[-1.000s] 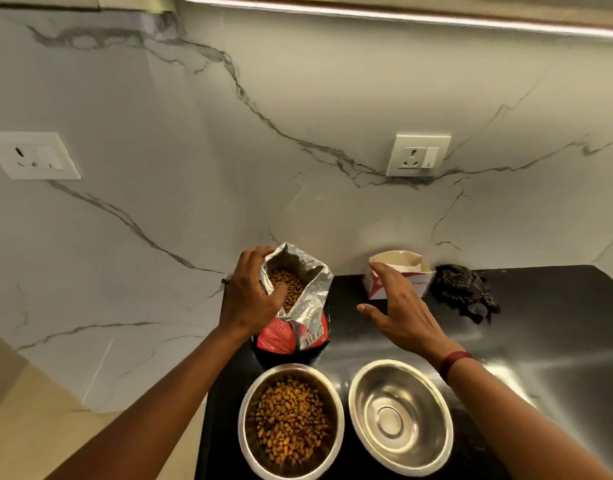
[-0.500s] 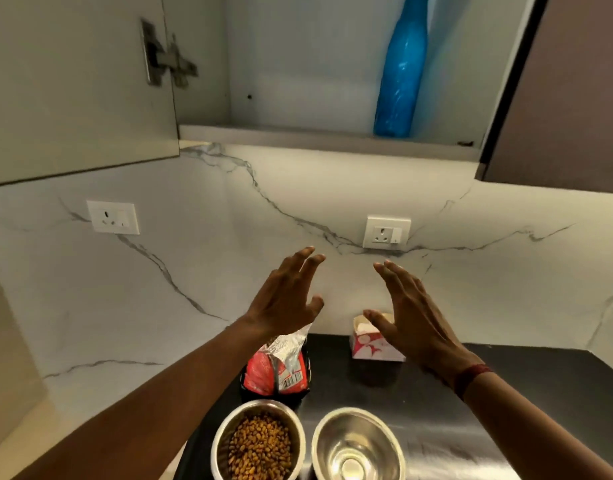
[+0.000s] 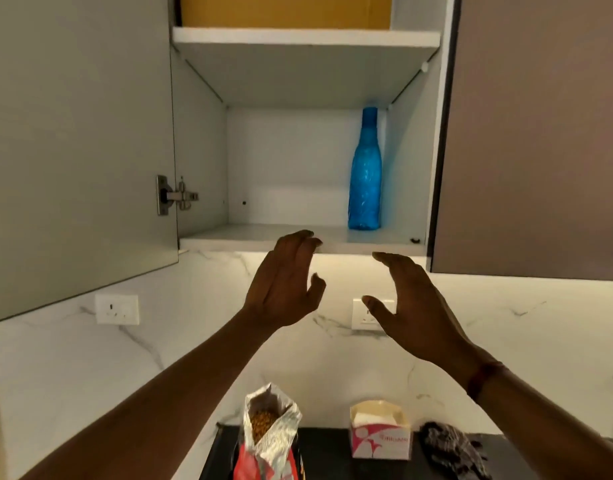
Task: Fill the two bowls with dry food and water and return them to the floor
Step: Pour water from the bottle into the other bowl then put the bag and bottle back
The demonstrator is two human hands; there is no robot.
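My left hand (image 3: pixel 284 289) is raised with fingers spread and slightly curled, holding nothing. My right hand (image 3: pixel 416 306) is likewise wide, palm turned inward, empty. Both sit below the front edge of the cabinet shelf (image 3: pixel 263 237), apart from each other and short of contact with anything.

The blue bottle (image 3: pixel 364 174) stands upright on that shelf, toward its right rear, above and beyond my right hand. It appears to be moulded plastic, capped, with a narrow neck and a wider body. Its fill level cannot be read through the tinted wall. If full, I judge it moderately heavy and smooth enough to slip; the body, just below the shoulder, looks the soundest place to grip, with the second hand available beneath the base.

Below the shelf, on the dark counter (image 3: pixel 326 452): the food bag (image 3: pixel 267 434) stands open with brown kibble visible in its mouth. To its right is a small pink-and-white carton (image 3: pixel 379 436), contents unclear, then a dark crumpled cloth (image 3: pixel 450 448). Neither bowl is in view, so their contents cannot be confirmed.
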